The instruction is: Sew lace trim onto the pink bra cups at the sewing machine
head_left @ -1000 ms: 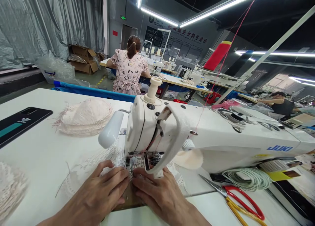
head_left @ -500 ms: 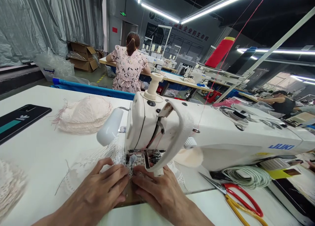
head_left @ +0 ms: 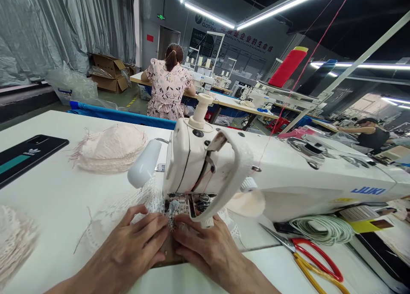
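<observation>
White lace fabric lies under the needle area of a white sewing machine. My left hand rests on the lace left of the presser foot, its fingers bent and close together, fingertips pressing the fabric. On the other side, my right hand is closed on the lace, its fingertips beside the needle area and partly hidden by the machine's curved lever. The two hands nearly meet in front of the foot. A round cream fabric piece lies behind the right hand, under the machine arm.
Stacked lace cups and a black phone lie at the left, with more lace nearer. Scissors and coiled cord lie right. A red thread cone stands behind. Two people sit at tables beyond.
The view has shifted very slightly. Both hands stay almost in place on the lace by the needle. The person at the far right has moved a little.
</observation>
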Tool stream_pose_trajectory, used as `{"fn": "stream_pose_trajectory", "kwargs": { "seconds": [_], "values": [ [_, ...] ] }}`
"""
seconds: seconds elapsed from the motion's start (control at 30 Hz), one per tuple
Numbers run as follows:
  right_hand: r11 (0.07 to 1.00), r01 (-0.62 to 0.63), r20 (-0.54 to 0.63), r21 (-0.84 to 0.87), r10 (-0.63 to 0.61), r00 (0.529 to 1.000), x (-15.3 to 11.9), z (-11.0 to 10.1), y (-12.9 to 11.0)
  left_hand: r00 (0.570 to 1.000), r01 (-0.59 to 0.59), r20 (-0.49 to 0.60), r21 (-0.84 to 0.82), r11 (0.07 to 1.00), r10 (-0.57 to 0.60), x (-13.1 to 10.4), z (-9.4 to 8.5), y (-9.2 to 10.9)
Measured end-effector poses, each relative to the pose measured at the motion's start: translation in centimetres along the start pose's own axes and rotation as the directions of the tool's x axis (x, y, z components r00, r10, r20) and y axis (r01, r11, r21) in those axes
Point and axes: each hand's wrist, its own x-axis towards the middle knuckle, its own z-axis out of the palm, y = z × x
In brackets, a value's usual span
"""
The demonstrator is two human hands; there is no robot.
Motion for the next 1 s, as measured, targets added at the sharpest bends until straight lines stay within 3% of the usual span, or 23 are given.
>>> {"fn": "stream_pose_trajectory", "kwargs": {
  "seconds": [1.0],
  "values": [
    [0.999, 0.024, 0.049, 0.043, -0.026, 0.998, 0.0, -0.6, 0.3, 0.999, -0.015, -0.042, -0.011, 1.0, 0.014, -1.0, 0.8, 0.2]
  ]
}}
